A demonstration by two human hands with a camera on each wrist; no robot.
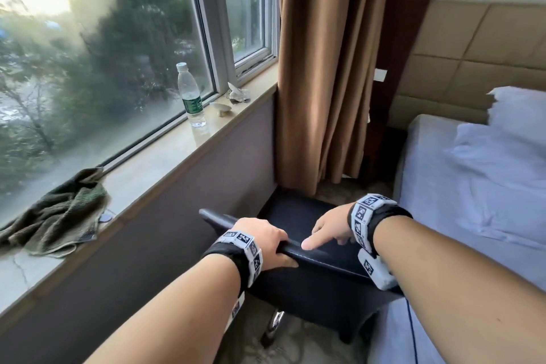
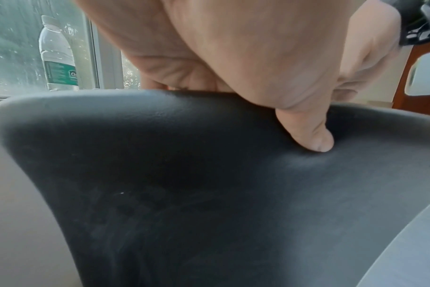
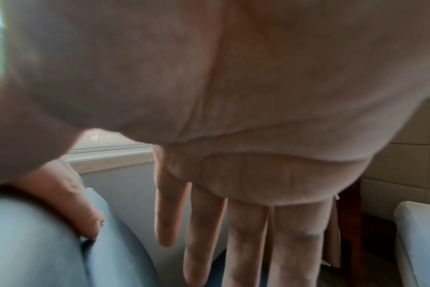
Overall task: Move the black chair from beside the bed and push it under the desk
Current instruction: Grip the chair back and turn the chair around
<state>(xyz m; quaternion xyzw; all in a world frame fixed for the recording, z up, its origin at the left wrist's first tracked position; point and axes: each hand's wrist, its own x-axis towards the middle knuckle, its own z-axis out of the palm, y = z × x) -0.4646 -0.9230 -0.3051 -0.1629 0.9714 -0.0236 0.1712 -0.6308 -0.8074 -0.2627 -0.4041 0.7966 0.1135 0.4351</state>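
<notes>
Right now the left hand [image 1: 267, 241] is wrapped over the top edge of the black chair's backrest [image 1: 313, 254], fingers curled down the front and thumb pressing into the padding behind. The right hand [image 1: 332, 229] is not yet gripping: its fingers hang straight down past the same edge, thumb stretched along it. To my eye the step is getting a two-handed hold, so the right hand ought to close on the rim before any pulling. The chair sits wedged between the wall under the windowsill [image 1: 165, 154] and the bed [image 1: 472, 195], its seat pointing at the brown curtain [image 1: 322, 68]. I would draw it straight back, clear of the mattress. A water bottle [image 1: 190, 94] stands on the sill. No desk is in sight.
</notes>
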